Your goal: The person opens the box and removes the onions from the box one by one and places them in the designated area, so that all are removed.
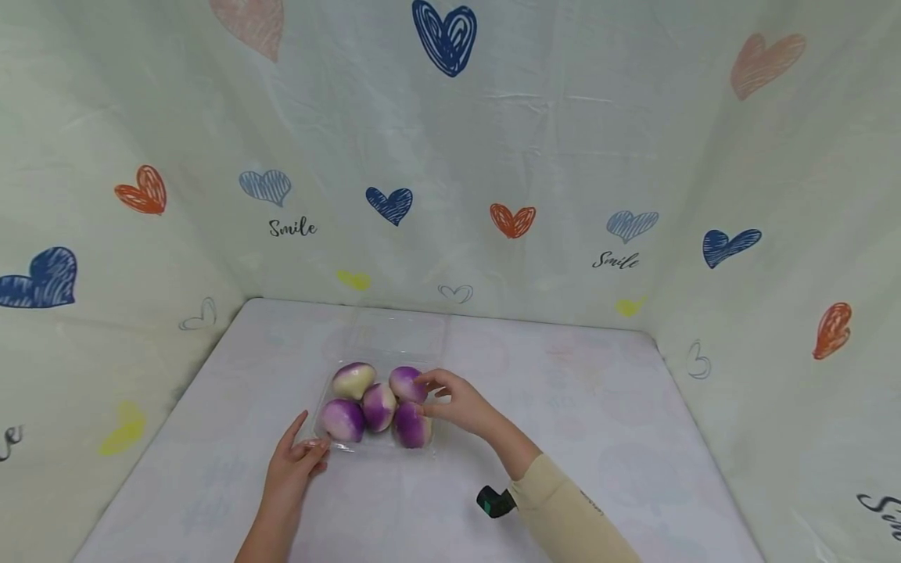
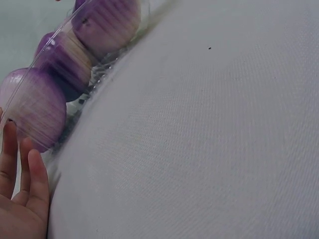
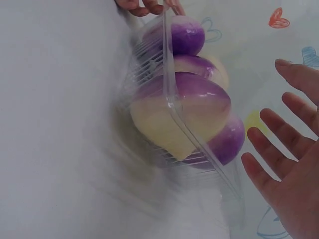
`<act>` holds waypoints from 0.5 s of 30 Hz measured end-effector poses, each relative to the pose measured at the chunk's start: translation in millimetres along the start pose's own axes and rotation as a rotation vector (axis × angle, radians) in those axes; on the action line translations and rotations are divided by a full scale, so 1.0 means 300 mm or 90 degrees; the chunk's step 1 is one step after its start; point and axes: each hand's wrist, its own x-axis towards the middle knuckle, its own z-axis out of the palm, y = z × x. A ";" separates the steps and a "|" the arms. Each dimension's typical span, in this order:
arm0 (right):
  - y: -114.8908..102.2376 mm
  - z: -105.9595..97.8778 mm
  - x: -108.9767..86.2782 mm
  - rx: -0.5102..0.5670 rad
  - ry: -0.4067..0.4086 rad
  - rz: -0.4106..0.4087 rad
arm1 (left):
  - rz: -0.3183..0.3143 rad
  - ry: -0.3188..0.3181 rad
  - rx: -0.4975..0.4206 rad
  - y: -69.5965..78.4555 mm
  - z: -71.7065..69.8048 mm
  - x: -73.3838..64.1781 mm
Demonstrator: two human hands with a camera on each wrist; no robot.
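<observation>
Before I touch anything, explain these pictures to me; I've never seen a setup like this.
There is no machine here: a person works with two bare hands. The wide picture comes from a camera on the head, looking forward and down. The other two come from cameras on the wrists, each showing that hand's work up close, which is why they look tilted.

On the white table stands an open clear plastic box with five purple-and-white turnips in it. Hearts and the word "Smile" decorate the cloth behind.

The left hand is at the box's near left corner. The right hand reaches over the right side of the box, fingers spread; in its wrist view it holds nothing.
</observation>
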 end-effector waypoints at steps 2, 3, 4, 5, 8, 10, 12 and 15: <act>-0.001 0.004 -0.001 -0.015 -0.018 0.000 | -0.001 0.001 -0.001 -0.001 -0.002 0.001; 0.001 0.006 -0.002 -0.028 -0.028 0.000 | -0.001 0.001 -0.002 -0.002 -0.003 0.001; -0.001 0.007 -0.003 -0.037 -0.038 0.002 | -0.001 0.002 -0.005 -0.004 -0.005 0.002; -0.004 0.008 -0.003 -0.048 -0.050 0.004 | -0.001 0.002 -0.007 -0.005 -0.006 0.003; -0.006 0.009 -0.003 -0.079 -0.080 0.001 | 0.003 -0.001 -0.017 -0.008 -0.009 0.004; -0.011 0.008 -0.001 -0.092 -0.100 -0.006 | 0.003 -0.003 -0.022 -0.011 -0.011 0.006; -0.012 0.008 0.002 -0.104 -0.119 -0.018 | 0.002 -0.005 -0.021 -0.014 -0.012 0.008; -0.017 0.006 0.008 -0.123 -0.148 -0.033 | 0.000 -0.009 -0.019 -0.016 -0.011 0.008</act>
